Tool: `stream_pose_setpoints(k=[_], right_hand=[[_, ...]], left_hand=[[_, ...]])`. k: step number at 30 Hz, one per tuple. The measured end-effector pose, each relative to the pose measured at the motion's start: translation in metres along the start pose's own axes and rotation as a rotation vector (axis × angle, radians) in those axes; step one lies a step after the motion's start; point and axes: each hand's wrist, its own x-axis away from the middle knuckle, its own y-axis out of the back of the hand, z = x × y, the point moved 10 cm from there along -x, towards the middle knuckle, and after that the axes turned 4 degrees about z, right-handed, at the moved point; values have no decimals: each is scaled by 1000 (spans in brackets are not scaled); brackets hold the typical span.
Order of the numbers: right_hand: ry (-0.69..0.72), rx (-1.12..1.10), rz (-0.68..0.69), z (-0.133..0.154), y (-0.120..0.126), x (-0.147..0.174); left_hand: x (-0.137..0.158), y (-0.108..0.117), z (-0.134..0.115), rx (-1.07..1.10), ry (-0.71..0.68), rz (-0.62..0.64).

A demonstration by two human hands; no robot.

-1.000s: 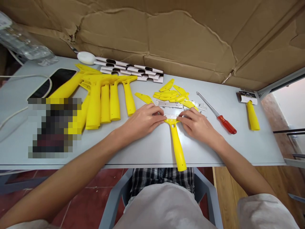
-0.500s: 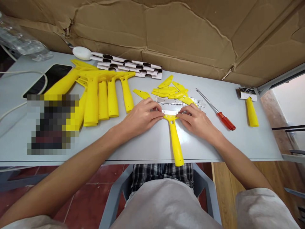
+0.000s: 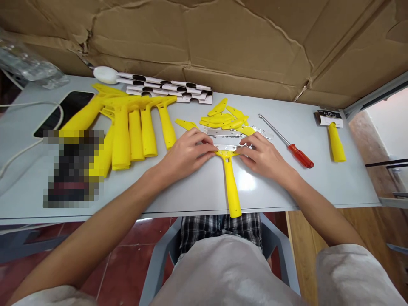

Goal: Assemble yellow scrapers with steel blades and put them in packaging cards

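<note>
A yellow scraper handle [image 3: 232,187] lies with its grip toward me and its end over the table's front edge. Across its wide head sits a flat metal plate [image 3: 227,148] with holes. At the plate's left end, my left hand [image 3: 193,148] is closed, thumb and fingertips pinching the plate and the head's corner. My right hand [image 3: 263,155] does the same at the right end, its fingers curled. Just beyond lie another metal plate [image 3: 225,133], small screws partly hidden by my hand, and several yellow cover pieces [image 3: 219,120].
Several yellow handles [image 3: 121,140] lie at left near a dark phone [image 3: 66,112] and cable. A red-handled screwdriver [image 3: 299,155] and a scraper with a black-and-white card sleeve [image 3: 336,142] are at right. Card sleeves [image 3: 165,87] line the back, before a cardboard wall [image 3: 204,46].
The whole view has shifted slightly. Both hands stay at the ends of the metal plate, with only small finger movements.
</note>
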Motion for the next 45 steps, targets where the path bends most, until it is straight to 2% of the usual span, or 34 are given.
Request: stream_pose_setpoints(k=[5,9,13,16,21,30,37,45], right_hand=[[-6,-2,6,0,4,1],[-24,-92,17,-8,13,2],[-168,-153,-25,-41,21,8],[-289,-141,-47,-66,20,15],[-343,-138,-20,-78,10,19],[-484,-42,71,-95,-9,16],[-458,-190,-27,-106,-7,19],[-493,-330,-32,-112,-5,21]], left_hand=[[-2,8,-4,-24,-10,0],[3,22,-12,-29,63,2],[28,31,-25,-15,182,-26],[55,28,-31,42,281,-65],[80,20,-31,67,395,-130],[79,13,-30,43,373,-132],[78,13,-30,47,388,-135],[78,14,-29,60,410,-124]])
